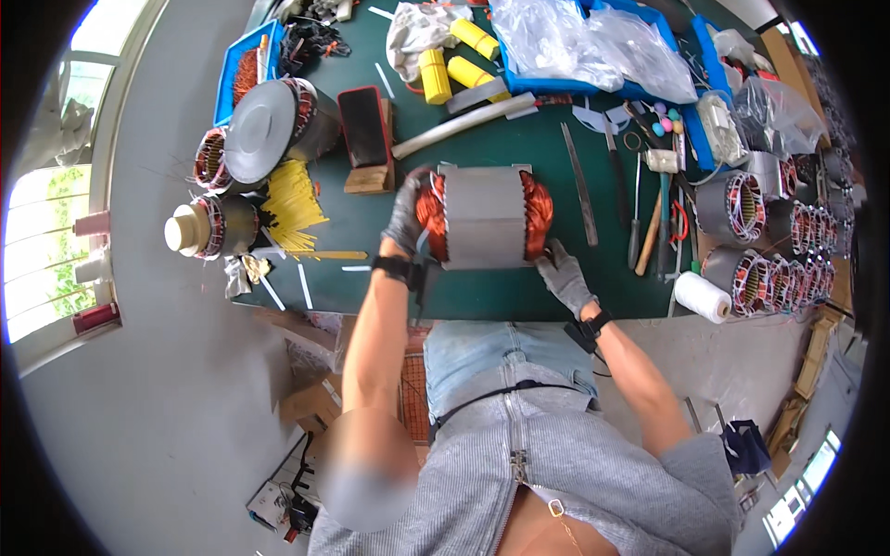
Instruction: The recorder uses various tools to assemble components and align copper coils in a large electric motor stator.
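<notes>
A grey motor stator [485, 218] lies on its side on the green table in front of me, with orange copper windings bulging from both ends. My left hand [404, 219], in a grey glove, is closed around the winding at the left end. At the lower right edge, my gloved right hand [565, 280] grips the stator, its fingertips partly hidden by the copper. Just beyond the left hand, a phone [364, 128] in a red case leans on a wooden block [370, 179]. A white rod [464, 127] lies behind the stator.
To the left are a large stator with a grey disc [262, 132] and yellow strips [293, 208]. On the right lie a long file [579, 183], a mallet [661, 162], a white thread spool [702, 296] and several wound stators [731, 206]. A blue bin [593, 89] stands behind.
</notes>
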Demonstrator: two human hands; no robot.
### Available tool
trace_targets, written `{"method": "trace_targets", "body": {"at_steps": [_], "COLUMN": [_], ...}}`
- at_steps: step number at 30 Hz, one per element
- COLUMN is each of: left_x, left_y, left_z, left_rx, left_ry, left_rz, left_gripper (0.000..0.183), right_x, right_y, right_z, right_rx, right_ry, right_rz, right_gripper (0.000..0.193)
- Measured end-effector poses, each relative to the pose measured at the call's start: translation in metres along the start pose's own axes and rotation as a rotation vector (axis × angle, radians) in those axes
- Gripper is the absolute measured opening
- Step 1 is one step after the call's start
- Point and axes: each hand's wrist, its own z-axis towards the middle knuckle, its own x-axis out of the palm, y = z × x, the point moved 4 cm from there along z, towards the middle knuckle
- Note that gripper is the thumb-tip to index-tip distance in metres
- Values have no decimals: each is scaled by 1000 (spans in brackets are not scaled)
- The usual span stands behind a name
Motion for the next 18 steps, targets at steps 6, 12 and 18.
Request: {"method": "trace_targets", "body": {"at_steps": [6, 12, 18], "left_x": [20, -93, 6], "left_y": [-49, -87, -31], "left_z": [-49, -136, -165], "left_rx": [436, 679, 813], "left_ry": [358, 167, -383], "left_rz": [361, -361, 1055], "left_gripper": [37, 28, 49], "right_x": [-66, -135, -126], "right_y": [84, 151, 103], "right_z": [1, -15, -47], "right_rx": [93, -317, -415], "right_ry": [12, -212, -270], "right_rz": [225, 228, -524], "right_gripper": [23, 15, 17]}}
